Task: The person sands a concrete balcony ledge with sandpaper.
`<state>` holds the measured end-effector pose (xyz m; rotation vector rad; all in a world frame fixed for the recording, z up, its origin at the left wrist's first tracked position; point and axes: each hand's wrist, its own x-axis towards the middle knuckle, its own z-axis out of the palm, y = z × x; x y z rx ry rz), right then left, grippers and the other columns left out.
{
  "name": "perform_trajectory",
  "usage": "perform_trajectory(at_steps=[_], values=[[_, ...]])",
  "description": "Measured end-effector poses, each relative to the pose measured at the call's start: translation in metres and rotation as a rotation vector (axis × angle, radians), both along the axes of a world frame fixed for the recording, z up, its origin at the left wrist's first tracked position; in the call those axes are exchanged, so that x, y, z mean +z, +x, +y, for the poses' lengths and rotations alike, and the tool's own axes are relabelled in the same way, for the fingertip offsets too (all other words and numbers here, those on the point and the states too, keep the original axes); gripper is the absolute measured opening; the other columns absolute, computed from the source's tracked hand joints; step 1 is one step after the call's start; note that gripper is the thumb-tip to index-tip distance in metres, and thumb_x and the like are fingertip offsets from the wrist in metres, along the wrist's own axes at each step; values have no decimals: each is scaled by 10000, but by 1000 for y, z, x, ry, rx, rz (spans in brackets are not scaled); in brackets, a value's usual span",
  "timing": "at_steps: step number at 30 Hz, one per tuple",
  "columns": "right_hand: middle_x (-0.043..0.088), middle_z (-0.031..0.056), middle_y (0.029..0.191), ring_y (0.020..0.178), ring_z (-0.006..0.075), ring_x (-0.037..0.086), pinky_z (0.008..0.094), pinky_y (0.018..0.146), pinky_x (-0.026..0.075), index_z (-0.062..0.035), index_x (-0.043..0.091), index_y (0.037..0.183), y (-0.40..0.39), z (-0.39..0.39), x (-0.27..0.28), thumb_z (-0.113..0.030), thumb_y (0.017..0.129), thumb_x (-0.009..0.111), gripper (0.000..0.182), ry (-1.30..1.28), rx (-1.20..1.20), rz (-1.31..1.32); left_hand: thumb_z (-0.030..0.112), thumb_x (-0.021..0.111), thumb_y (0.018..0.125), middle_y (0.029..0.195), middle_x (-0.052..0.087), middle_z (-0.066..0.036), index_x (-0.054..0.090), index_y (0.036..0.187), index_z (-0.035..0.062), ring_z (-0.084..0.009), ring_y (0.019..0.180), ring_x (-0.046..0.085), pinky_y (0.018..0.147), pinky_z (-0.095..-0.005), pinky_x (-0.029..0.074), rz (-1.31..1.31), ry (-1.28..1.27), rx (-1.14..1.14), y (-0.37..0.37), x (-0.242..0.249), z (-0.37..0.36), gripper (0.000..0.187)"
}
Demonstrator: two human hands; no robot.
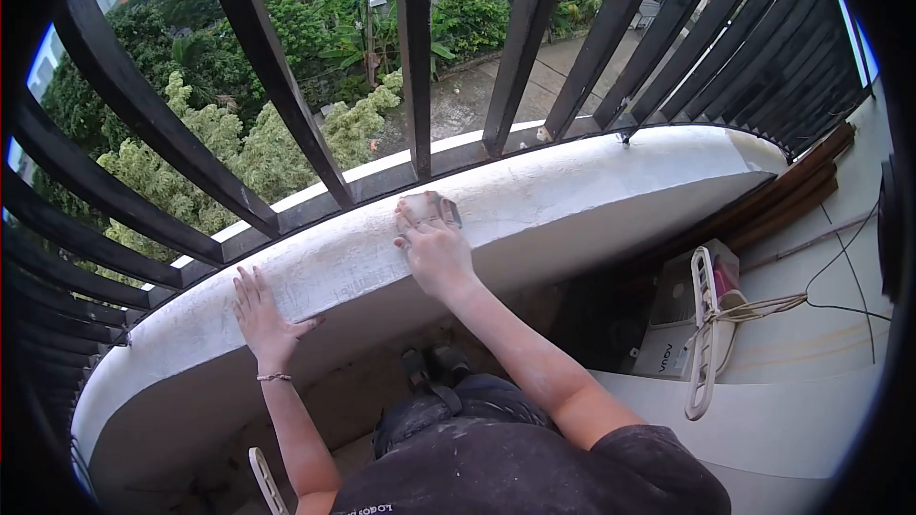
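Note:
A curved white ledge [534,193] runs along the foot of a dark metal railing [416,67]. My left hand [264,324] lies on the ledge with its fingers spread, holding nothing; a thin bracelet circles the wrist. To its right, my right hand [437,253] presses a pale flat sheet or pad [417,207] against the top of the ledge. The fingers rest over this piece, and its dark edge shows at their right. Whitish dust covers both hands and forearms.
Dark bars rise behind the ledge, with trees [286,153] and a paved ground below outside. At the right are a white box [665,348], a white plastic frame [702,334] with tied cords, and brown boards [792,181]. Feet show below.

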<state>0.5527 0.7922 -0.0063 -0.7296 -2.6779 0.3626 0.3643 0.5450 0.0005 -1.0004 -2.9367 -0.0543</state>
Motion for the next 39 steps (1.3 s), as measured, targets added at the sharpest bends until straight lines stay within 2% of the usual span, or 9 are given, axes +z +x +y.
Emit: perform_trajectory(at_steps=[5, 12, 17, 20, 24, 28, 32, 35, 39], values=[[476, -29, 1574, 1557, 331, 218, 527, 1281, 49, -175, 566, 1467, -24, -23, 9, -389, 1076, 407, 472, -14, 171, -125, 659, 902, 472, 1713, 131, -124, 198, 1630, 88, -336, 1574, 138, 1258, -529, 187, 9, 44, -30, -5, 3, -14, 1470], [482, 3, 1569, 1553, 356, 212, 560, 1269, 82, -175, 580, 1458, 65, 62, 0, -327, 1068, 449, 439, 220, -357, -162, 671, 899, 445, 1713, 143, -120, 190, 1637, 116, -337, 1569, 166, 1242, -528, 218, 30, -37, 58, -6, 9, -19, 1494], [464, -40, 1581, 1565, 310, 188, 546, 1280, 50, -209, 540, 1487, -35, -42, -7, -363, 1058, 473, 461, 28, 130, -1, 666, 900, 448, 1707, 174, -109, 214, 1631, 116, -347, 1559, 196, 1232, -526, 240, 53, 10, 41, -7, 2, -25, 1474], [486, -51, 1565, 1564, 305, 197, 548, 1280, 41, -196, 589, 1444, -23, -27, -2, -343, 1060, 454, 434, 21, 160, 10, 659, 902, 449, 1700, 209, -96, 238, 1625, 116, -352, 1551, 217, 1231, -523, 250, 72, 72, 32, -13, -1, -40, 1456], [437, -91, 1593, 1565, 307, 190, 562, 1275, 0, -246, 542, 1490, 59, 49, 13, -303, 1063, 449, 441, 115, -270, -195, 650, 903, 451, 1689, 247, -73, 248, 1622, 117, -358, 1545, 228, 1231, -522, 256, 85, 88, 50, -14, -5, -52, 1443], [444, -22, 1597, 1572, 316, 162, 563, 1273, 16, -179, 545, 1486, 33, 25, -3, -304, 1065, 449, 450, 217, -333, -137, 633, 914, 452, 1682, 264, -52, 241, 1624, 120, -363, 1547, 215, 1236, -534, 246, 92, 34, 97, -12, -1, -45, 1445], [452, -30, 1592, 1579, 324, 117, 558, 1275, 1, -181, 555, 1476, -43, -70, -6, -325, 1062, 452, 451, 19, 160, -43, 502, 952, 514, 1687, 242, -51, 214, 1628, 125, -364, 1555, 188, 1243, -542, 231, 52, 55, 110, -6, -2, -41, 1388], [449, -63, 1591, 1579, 330, 108, 555, 1276, -19, -202, 571, 1463, -24, -42, 18, -321, 1062, 445, 436, -67, 160, -113, 400, 961, 544, 1696, 218, -48, 189, 1631, 126, -364, 1560, 168, 1245, -549, 224, 19, 62, 72, -5, 5, -50, 1361], [476, -22, 1575, 1568, 371, 140, 545, 1281, -6, -167, 576, 1461, 53, 55, 23, -275, 1046, 437, 451, 24, -349, -100, 346, 956, 564, 1697, 206, -49, 172, 1634, 125, -366, 1564, 152, 1253, -536, 211, -35, 39, 60, 0, 13, -54, 1345]])
